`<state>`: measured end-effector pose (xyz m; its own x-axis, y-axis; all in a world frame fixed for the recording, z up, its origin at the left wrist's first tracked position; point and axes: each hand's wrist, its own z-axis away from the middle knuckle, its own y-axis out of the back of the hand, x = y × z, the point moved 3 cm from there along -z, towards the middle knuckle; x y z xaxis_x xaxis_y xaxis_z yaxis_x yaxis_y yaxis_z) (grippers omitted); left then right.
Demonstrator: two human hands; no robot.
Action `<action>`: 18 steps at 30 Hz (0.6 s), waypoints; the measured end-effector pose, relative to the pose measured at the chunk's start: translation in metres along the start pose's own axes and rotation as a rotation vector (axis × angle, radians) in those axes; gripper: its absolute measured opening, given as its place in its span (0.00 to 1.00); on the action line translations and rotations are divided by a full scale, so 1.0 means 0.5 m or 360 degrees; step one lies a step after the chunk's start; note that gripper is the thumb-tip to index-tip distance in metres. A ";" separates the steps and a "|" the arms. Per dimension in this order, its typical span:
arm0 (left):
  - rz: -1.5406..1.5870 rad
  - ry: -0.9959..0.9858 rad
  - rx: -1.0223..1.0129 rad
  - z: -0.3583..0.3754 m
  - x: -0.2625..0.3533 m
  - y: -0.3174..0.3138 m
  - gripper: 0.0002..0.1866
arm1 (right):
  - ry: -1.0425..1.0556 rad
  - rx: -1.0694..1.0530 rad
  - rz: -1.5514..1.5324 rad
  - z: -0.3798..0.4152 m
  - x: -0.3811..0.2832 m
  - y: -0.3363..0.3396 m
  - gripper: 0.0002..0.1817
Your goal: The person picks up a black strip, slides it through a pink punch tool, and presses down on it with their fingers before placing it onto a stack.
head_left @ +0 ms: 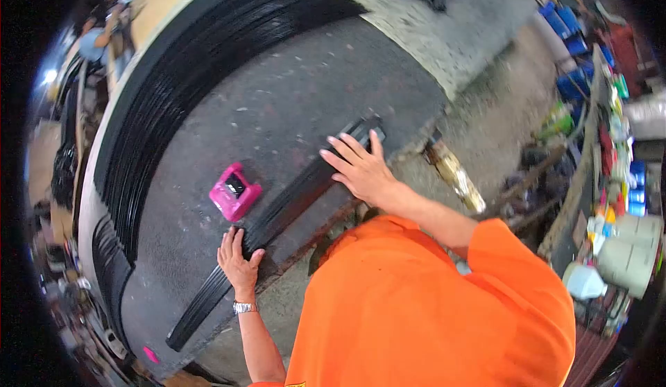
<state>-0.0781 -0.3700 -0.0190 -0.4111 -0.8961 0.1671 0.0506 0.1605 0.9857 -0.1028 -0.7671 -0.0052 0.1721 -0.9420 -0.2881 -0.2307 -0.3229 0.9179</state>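
Observation:
A long bundle of black strips [291, 203] lies slantwise along the near edge of a dark worktable [257, 109]. My left hand [239, 262] rests on the bundle's lower part, with its fingers apart; a metal watch is on that wrist. Toward the bundle's upper end, my right hand [361, 168] lies on the strips with its fingers spread. Left of the bundle, a bright pink plastic container with a dark label [234, 193] sits on the table, close above my left hand.
Stacked black strips [159, 89] curve along the table's far side. A small pink piece [150, 354] lies at the lower left. A wrapped bundle [454, 172] is on the floor. At right stand bottles and a pale bucket [630, 252]. A person [94, 40] is at upper left.

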 end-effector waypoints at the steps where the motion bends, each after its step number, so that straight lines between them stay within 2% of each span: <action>1: -0.0005 0.0017 0.0005 0.001 0.002 0.005 0.42 | 0.0008 -0.0016 0.0020 0.001 0.000 0.002 0.31; 13: 0.0180 0.0082 0.0185 0.008 -0.003 0.018 0.38 | -0.0152 -0.0133 0.0182 -0.044 -0.086 -0.046 0.26; 18: 0.0221 0.0043 0.0292 0.011 -0.015 0.013 0.36 | -0.0016 -0.0192 0.0136 -0.059 -0.184 -0.077 0.24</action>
<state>-0.0797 -0.3599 -0.0140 -0.3870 -0.8706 0.3037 -0.0625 0.3534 0.9334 -0.0816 -0.6653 -0.0062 0.1471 -0.9666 -0.2099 -0.1271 -0.2290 0.9651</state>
